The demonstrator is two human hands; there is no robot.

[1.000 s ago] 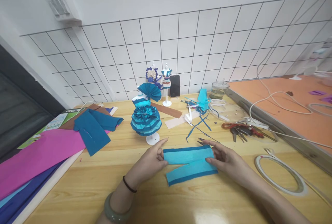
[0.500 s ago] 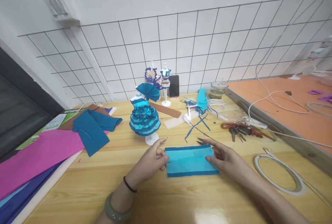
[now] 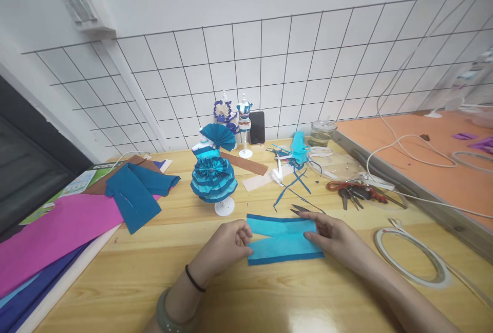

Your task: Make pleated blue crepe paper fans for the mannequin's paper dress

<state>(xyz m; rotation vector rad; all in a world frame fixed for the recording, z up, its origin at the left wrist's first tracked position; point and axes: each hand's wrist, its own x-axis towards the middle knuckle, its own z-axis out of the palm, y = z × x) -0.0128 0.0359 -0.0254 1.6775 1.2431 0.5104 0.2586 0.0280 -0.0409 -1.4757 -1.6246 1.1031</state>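
Observation:
A light blue crepe paper strip [image 3: 281,244] with dark blue long edges lies between my hands above the wooden table. From its left end a slit runs inward, and the two halves stand apart there. My left hand [image 3: 231,240] is closed, pinching the lower half at its left end. My right hand [image 3: 327,233] grips the strip's right end with the thumb on top. Dark pointed blades of scissors [image 3: 299,209] stick out past the right index finger; their handles are hidden by the hand.
A dress form [image 3: 214,171] in pleated blue paper stands behind my left hand. Beyond are smaller forms [image 3: 244,117], a phone [image 3: 257,127] and blue paper scraps [image 3: 298,148]. Keys [image 3: 352,194] and a tape roll [image 3: 412,257] lie right; coloured paper sheets [image 3: 73,220] lie left.
My left index finger, stretched out before, has curled in. My left hand has moved down to the lower half, and the slit has opened wider at the left end. The right hand keeps its hold.

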